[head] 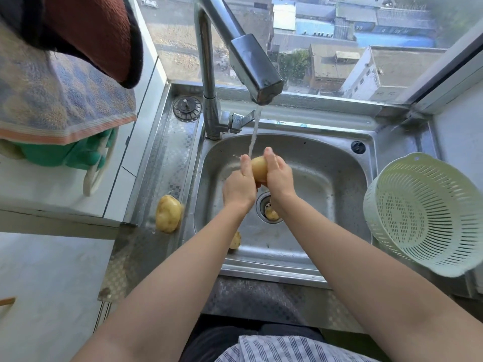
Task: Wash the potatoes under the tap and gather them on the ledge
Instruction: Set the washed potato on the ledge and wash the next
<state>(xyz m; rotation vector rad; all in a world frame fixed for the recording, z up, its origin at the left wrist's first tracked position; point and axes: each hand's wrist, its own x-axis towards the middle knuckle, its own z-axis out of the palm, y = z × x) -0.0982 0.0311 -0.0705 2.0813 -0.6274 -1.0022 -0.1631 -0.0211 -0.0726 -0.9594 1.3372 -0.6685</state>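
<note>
Both hands, left hand [239, 188] and right hand [278, 176], clasp one potato [259, 168] under the tap's stream [254, 134]. One washed potato [168, 214] lies on the ledge [167, 158] left of them; two more, a small potato [235, 240] and another by the drain [271, 214], wait in the basin below.

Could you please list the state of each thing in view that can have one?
Tap: running, stream falling onto the held potato.
Held potato: clasped between left hand and right hand, under the water.
Ledge potato: resting on the left ledge, untouched.
Two potatoes in the sink: lying in the basin, partly hidden.
Colander: empty, tilted on the right ledge.
Sink strainer plug: out, lying on the ledge.
</note>
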